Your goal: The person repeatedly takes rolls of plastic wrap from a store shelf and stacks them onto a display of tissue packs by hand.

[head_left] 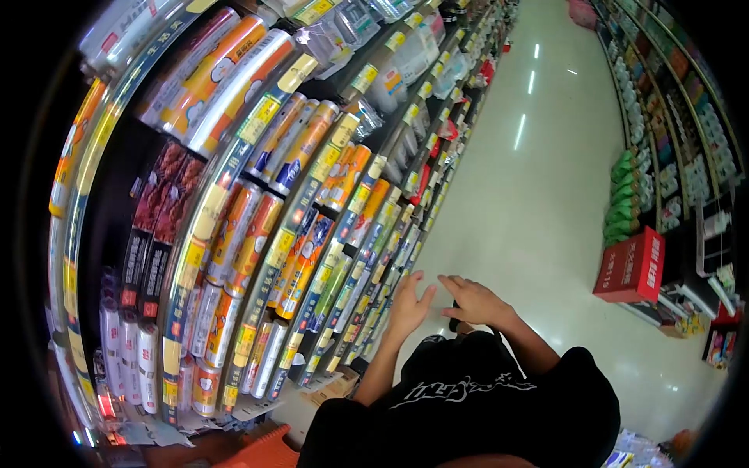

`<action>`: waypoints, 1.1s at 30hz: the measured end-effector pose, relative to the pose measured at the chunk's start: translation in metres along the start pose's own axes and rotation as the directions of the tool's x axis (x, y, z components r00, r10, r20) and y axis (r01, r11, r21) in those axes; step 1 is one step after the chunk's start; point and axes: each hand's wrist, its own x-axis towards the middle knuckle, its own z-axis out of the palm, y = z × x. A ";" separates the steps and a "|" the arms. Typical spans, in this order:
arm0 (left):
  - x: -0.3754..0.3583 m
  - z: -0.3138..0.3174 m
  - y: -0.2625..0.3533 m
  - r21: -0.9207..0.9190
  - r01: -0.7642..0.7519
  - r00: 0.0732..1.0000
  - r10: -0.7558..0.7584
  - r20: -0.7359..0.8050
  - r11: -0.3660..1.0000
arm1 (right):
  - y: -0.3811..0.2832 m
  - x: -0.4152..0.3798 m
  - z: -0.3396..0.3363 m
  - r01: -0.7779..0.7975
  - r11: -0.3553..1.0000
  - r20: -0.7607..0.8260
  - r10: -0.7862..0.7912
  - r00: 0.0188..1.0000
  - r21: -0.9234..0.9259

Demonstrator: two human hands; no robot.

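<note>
The grip was spread, with nothing visible in the left hand (407, 307) or right hand (473, 301). Wrapped rolls (307, 265) stood lengthwise upright on the shelves (282, 246) leftward, the left hand nearer.

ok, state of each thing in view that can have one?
left hand: raised, fingers extended, nothing seen in it
right hand: raised, fingers extended
dark object: beside right hand, held or not unclear
wrapped rolls: on end, in rows
green packs: stacked
floor: shiny, reflecting lights
</note>
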 end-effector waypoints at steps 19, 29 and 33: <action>0.146 -0.223 0.098 0.731 0.276 0.751 0.335 -0.570 0.624 | -0.043 0.300 -0.167 0.506 0.845 -0.331 -0.535 0.777 -0.176; 0.160 -0.218 0.060 0.568 0.408 0.658 0.201 -0.725 0.715 | -0.071 0.393 -0.214 0.506 0.712 0.131 -0.514 0.848 -0.486; 0.162 -0.218 0.066 0.457 0.354 0.645 0.141 -0.751 0.816 | -0.076 0.401 -0.220 0.358 0.781 0.360 -0.184 0.915 -0.511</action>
